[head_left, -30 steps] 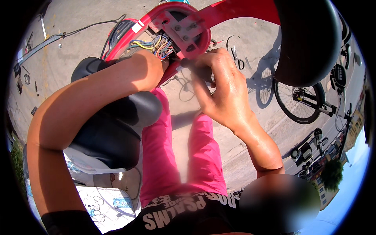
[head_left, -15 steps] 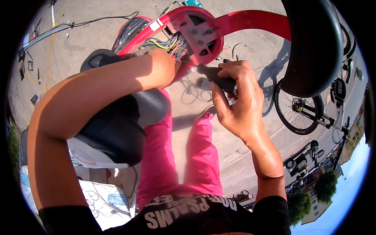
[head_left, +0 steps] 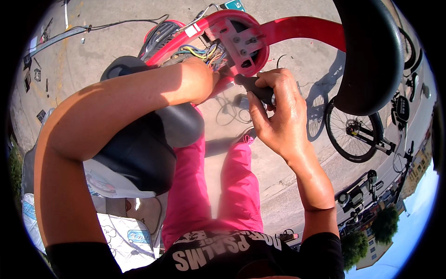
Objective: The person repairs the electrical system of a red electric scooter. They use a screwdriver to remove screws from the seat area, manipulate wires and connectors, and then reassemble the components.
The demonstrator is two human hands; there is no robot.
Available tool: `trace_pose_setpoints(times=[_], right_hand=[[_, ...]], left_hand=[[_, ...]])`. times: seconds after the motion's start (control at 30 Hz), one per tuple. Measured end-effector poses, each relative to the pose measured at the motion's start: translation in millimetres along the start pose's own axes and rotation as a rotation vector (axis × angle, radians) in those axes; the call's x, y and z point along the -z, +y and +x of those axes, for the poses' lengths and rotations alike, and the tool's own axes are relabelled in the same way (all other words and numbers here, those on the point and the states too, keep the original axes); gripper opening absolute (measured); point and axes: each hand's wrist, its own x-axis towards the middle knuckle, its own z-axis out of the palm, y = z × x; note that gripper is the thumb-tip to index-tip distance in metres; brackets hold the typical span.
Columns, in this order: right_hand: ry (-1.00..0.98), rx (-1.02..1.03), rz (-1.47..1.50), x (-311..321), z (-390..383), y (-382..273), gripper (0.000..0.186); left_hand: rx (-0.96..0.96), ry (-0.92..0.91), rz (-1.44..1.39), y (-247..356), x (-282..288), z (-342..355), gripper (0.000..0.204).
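My right hand (head_left: 278, 118) squeezes one dark tool handle (head_left: 254, 87). My left hand is hidden behind one red scooter body (head_left: 297, 30); one wire bundle (head_left: 206, 52) shows.

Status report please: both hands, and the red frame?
Right hand shut on black tool handle. Left hand hidden behind forearm at wire bundle. Red frame open, wiring exposed. Nothing blocking.

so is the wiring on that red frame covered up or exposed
Exposed. The bundle of coloured wires lies bare beside the red frame, with no cover over it. The left hand reaches into it; the right hand holds a black-handled tool.
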Motion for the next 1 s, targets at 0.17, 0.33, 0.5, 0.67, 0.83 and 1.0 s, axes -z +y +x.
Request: trace_pose_setpoints(times=[0.17, 0.33, 0.5, 0.67, 0.83, 1.0], right_hand=[[-0.013, 0.028, -0.057, -10, 1, 8, 0.029], [-0.012, 0.028, -0.062, -10, 2, 10, 0.030], [-0.018, 0.048, -0.048, -9, 1, 7, 0.029], [-0.018, 0.042, -0.061, -4, -2, 4, 0.029], [-0.015, 0.062, -0.059, -2, -1, 0, 0.029], [-0.011, 0.065, -0.050, -5, 0, 4, 0.029]], left_hand=[[-0.049, -0.020, 0.075, -1, 1, -3, 0.063], [-0.064, -0.016, 0.039, 2, 22, -26, 0.063], [-0.053, 0.008, 0.035, -5, -5, -3, 0.066], [-0.080, -0.039, 0.089, 1, 15, -13, 0.072], [-0.068, -0.025, 0.080, -2, 0, -2, 0.073], [-0.056, -0.052, 0.091, 0, 4, -3, 0.070]])
